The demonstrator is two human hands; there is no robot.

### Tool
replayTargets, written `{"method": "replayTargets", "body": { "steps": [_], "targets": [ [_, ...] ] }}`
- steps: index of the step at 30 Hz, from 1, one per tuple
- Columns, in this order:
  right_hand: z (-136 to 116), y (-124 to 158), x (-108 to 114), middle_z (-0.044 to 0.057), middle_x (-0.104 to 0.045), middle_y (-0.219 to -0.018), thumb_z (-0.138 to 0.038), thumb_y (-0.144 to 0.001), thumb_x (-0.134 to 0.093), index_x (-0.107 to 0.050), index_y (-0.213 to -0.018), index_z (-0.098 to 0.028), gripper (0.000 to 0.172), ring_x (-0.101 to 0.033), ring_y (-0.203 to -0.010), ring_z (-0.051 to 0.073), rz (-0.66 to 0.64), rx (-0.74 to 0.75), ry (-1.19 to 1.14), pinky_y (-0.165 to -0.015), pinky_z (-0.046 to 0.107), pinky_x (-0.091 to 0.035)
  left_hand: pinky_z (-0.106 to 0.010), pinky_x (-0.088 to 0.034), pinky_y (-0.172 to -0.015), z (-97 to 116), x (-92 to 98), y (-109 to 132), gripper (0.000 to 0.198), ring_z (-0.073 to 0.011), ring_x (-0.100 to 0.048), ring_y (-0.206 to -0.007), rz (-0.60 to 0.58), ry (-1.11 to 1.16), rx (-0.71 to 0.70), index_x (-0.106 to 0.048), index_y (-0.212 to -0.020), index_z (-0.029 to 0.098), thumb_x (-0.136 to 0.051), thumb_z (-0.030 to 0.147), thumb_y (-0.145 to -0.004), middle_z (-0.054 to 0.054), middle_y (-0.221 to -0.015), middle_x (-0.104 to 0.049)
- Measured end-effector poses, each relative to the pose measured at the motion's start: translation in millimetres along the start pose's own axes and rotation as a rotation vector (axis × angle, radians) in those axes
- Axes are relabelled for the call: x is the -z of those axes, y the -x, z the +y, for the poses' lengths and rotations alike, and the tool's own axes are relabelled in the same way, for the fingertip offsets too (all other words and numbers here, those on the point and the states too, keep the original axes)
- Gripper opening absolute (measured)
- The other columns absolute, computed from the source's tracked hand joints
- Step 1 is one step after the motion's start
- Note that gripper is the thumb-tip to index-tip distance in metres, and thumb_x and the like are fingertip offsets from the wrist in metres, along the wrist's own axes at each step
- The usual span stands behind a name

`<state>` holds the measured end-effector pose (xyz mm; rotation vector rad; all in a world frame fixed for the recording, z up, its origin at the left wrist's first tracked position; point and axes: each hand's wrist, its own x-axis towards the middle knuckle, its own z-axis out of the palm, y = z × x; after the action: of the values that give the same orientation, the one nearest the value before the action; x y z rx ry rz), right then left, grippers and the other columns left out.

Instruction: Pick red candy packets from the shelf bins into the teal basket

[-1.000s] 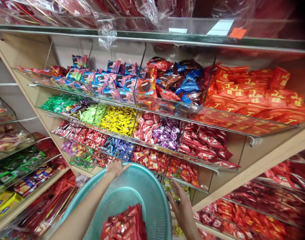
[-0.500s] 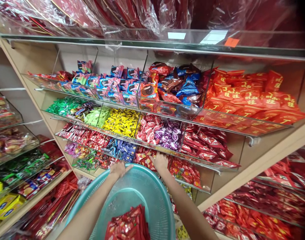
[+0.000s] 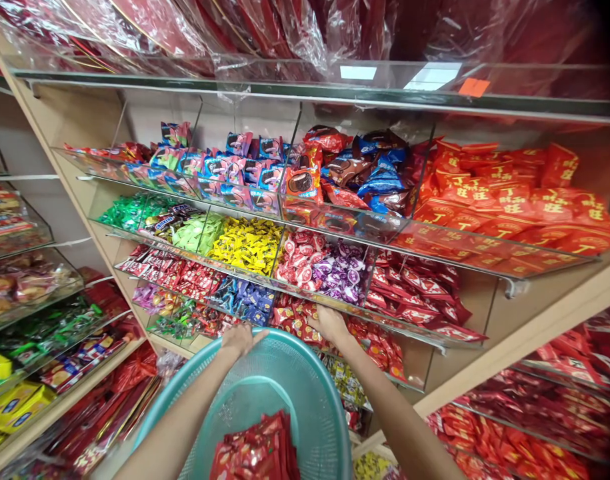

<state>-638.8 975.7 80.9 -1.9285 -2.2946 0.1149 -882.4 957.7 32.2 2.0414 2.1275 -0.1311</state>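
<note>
Reaching up now, the right hand (image 3: 329, 325) has left the low shelf where it was a second ago. It lies palm down on the red-and-yellow packets (image 3: 297, 319) in their bin (image 3: 402, 375), just past the basket (image 3: 305, 380) at one o'clock of its rim. Its fingers are down among the wrappers, so I cannot tell whether they have closed on anything or merely rest there.

The left hand (image 3: 239, 339) hasn't budged: it is curled tight over the rim at eleven o'clock, holding the basket up close to the shelving. The basket sits at six o'clock of the view, with a stack of red packs (image 3: 257, 453) lying in its bottom, same as before.

Above the right hand, at twelve, are pink and purple sweets (image 3: 329, 267); at two o'clock, red wafers (image 3: 415, 293). So the picking has shifted from the lower bin up to this one, with hand and basket just beside each other.
</note>
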Motion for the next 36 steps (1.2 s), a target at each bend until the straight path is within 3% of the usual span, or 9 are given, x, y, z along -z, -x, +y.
{"method": "replayTargets", "body": {
  "steps": [3, 6, 12, 23, 36],
  "targets": [
    [7, 11, 0, 0.013, -0.053, -0.118, -0.032, -0.079, -0.050, -0.031, -0.133, -0.016, 0.060, -0.047, -0.110, 0.024, 0.047, 0.253, 0.072, -0.091, 0.033, -0.033, -0.042, -0.036, -0.089, 1, 0.8, 0, 0.077, -0.0311, -0.051, -0.104, 0.006, -0.001, -0.003, -0.052, -0.110, 0.008, -0.014, 0.067, -0.078, -0.020, -0.107, -0.057],
    [12, 21, -10, 0.013, -0.054, -0.114, -0.028, -0.077, -0.051, -0.024, -0.136, -0.016, 0.066, -0.044, -0.110, 0.026, 0.060, 0.356, 0.149, -0.092, 0.037, -0.032, -0.042, -0.036, -0.088, 2, 1.2, 1, 0.078, -0.0311, -0.052, -0.102, -0.002, 0.002, 0.010, -0.053, -0.109, 0.009, -0.014, 0.069, -0.077, -0.020, -0.106, -0.058],
    [16, 28, -32, 0.010, -0.055, -0.110, -0.022, -0.077, -0.054, -0.024, -0.137, -0.018, 0.068, -0.045, -0.103, 0.024, 0.056, 0.370, 0.209, -0.090, 0.037, -0.034, -0.043, -0.036, -0.087, 2, -1.6, -1, 0.079, -0.0315, -0.053, -0.101, -0.008, -0.004, 0.020, -0.052, -0.110, 0.009, -0.014, 0.070, -0.077, -0.020, -0.105, -0.058],
    [19, 21, -38, 0.011, -0.055, -0.104, -0.024, -0.079, -0.053, -0.022, -0.138, -0.017, 0.068, -0.044, -0.100, 0.026, 0.121, 0.335, 0.288, -0.089, 0.038, -0.032, -0.043, -0.036, -0.087, 2, -2.8, -2, 0.079, -0.0319, -0.053, -0.100, 0.012, -0.017, 0.019, -0.054, -0.108, 0.009, -0.012, 0.070, -0.077, -0.019, -0.102, -0.059],
    [11, 32, -16, 0.010, -0.057, -0.099, -0.025, -0.081, -0.050, -0.022, -0.138, -0.016, 0.063, -0.045, -0.095, 0.024, 0.187, 0.313, 0.215, -0.085, 0.037, -0.034, -0.043, -0.035, -0.088, 5, 1.1, 1, 0.077, -0.0313, -0.052, -0.102, -0.032, -0.031, 0.021, -0.053, -0.108, 0.010, -0.011, 0.067, -0.079, -0.019, -0.106, -0.058]
  ]
}}
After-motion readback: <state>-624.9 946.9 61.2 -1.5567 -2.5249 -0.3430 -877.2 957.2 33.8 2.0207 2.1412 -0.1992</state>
